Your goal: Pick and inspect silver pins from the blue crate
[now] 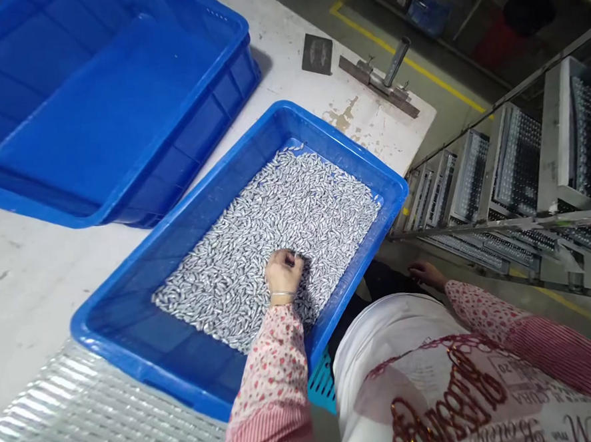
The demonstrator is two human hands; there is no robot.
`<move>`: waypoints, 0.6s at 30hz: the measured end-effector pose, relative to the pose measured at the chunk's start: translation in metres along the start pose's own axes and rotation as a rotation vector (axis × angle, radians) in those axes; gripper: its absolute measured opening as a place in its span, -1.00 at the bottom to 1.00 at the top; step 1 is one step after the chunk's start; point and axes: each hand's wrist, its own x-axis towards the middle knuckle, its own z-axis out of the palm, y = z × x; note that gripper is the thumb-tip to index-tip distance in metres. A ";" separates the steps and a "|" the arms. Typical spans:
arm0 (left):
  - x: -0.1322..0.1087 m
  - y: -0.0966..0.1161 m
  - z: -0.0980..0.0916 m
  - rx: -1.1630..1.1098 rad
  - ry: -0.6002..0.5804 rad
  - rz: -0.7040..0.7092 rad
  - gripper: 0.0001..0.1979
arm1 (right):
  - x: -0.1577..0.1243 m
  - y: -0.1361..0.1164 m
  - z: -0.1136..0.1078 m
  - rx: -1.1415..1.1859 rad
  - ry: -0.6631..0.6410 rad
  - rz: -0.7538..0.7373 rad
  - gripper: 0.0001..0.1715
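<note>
Blue plastic dominates the centre of the frame, where a shallow tray (pixel 184 368) sits on a worn white table (pixel 53 282), its floor spread with small silvery pieces (pixel 265 216). The person's left hand (pixel 283 270), a thin bracelet (pixel 282 293) at the wrist, is down among the pieces near the middle, fingers curled toward the thumb; whether anything is pinched between them cannot be told. Right of centre, the right hand (pixel 428 276) hangs beside the body, too shadowed to read its grip. The hand work appears under way, with much apparently left: the pieces lie loose, pointing every way, across most of the tray's floor, while a blue strip shows toward its lower left. No separate batch of these pieces can be made out, so the finished share cannot be judged. A larger blue bin (pixel 134 124) stands at upper left, and a metal rack (pixel 526 221) of loaded trays lines the right edge
</note>
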 end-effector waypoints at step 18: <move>0.056 0.034 0.019 -0.164 -0.129 0.001 -0.92 | -0.005 0.005 -0.028 0.025 -0.010 0.045 -0.87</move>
